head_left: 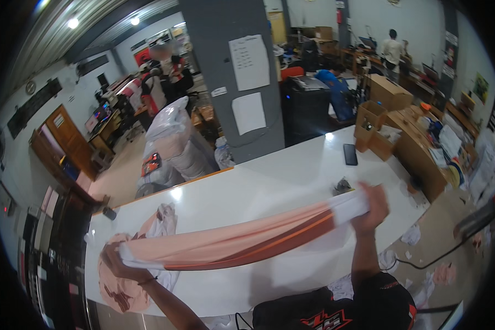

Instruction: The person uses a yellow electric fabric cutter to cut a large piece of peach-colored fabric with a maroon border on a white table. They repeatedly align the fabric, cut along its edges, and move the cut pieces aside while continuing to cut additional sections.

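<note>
A long peach piece of cloth (236, 237) is stretched between my two hands above the white table. It has a brown band with an orange line along its near edge and white ends. My left hand (118, 264) is closed round its left white end, over a heap of the same coloured cloth (124, 294) on the table. My right hand (373, 209), slightly blurred, grips the other white end, raised at the table's right part. What kind of garment this is I cannot tell.
On the white table (291, 170) lie a black phone (350, 154) and a small dark object (342, 185). Open cardboard boxes (369, 124) stand at its far right corner. A grey pillar (234, 66) and stuffed plastic sacks (176, 143) stand beyond. Other people are in the background.
</note>
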{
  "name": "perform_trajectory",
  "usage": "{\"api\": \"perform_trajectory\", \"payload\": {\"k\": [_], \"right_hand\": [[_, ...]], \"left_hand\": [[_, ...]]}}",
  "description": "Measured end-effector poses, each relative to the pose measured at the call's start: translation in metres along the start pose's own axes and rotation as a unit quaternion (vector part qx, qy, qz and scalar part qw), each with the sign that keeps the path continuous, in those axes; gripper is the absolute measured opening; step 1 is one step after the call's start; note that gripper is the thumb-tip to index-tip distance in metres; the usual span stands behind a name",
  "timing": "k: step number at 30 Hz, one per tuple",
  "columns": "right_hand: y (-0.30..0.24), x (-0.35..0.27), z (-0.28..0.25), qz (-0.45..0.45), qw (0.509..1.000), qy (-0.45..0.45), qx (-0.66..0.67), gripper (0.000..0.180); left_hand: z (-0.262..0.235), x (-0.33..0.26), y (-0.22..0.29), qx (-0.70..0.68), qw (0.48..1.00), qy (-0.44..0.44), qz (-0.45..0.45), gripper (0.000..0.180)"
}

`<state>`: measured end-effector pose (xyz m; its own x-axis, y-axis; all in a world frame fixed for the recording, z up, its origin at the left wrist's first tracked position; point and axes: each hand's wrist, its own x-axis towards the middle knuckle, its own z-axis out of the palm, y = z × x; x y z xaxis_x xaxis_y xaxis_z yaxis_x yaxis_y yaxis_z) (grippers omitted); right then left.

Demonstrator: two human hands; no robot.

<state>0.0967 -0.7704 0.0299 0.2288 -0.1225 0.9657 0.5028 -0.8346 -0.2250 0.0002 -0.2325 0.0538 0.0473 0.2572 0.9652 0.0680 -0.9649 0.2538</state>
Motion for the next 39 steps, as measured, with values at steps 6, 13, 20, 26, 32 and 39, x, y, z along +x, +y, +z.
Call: {"api": "perform_trajectory", "payload": {"k": [6,13,20,26,32,39], "right_hand": [[0.063,0.036,0.042,0.071,0.991,0.082,-0.074,0.030],[0.127,-0.053,0.179,0.555,0.754,-0.298,0.186,0.033],[0.102,0.008,0.188,0.302,0.831,-0.185,0.429,0.022],[0.063,0.046,0.078,0.272,0.853,-0.074,0.438,0.028],[0.057,-0.055,-0.013,0.339,0.827,-0.320,0.313,0.038],[0.030,-0.184,-0.008,0.369,0.725,-0.521,0.258,0.038]], "left_hand": [[-0.020,0.047,-0.030,0.100,0.994,-0.038,-0.018,0.013],[0.050,-0.002,-0.259,0.072,0.946,-0.281,-0.145,0.026],[0.086,0.033,-0.263,-0.382,0.859,-0.118,-0.321,0.047],[-0.038,0.056,-0.221,-0.225,0.961,-0.055,-0.152,0.050],[-0.122,-0.107,-0.281,-0.032,0.939,-0.158,-0.302,0.050],[-0.197,-0.260,-0.325,0.128,0.855,-0.277,-0.418,0.057]]}}
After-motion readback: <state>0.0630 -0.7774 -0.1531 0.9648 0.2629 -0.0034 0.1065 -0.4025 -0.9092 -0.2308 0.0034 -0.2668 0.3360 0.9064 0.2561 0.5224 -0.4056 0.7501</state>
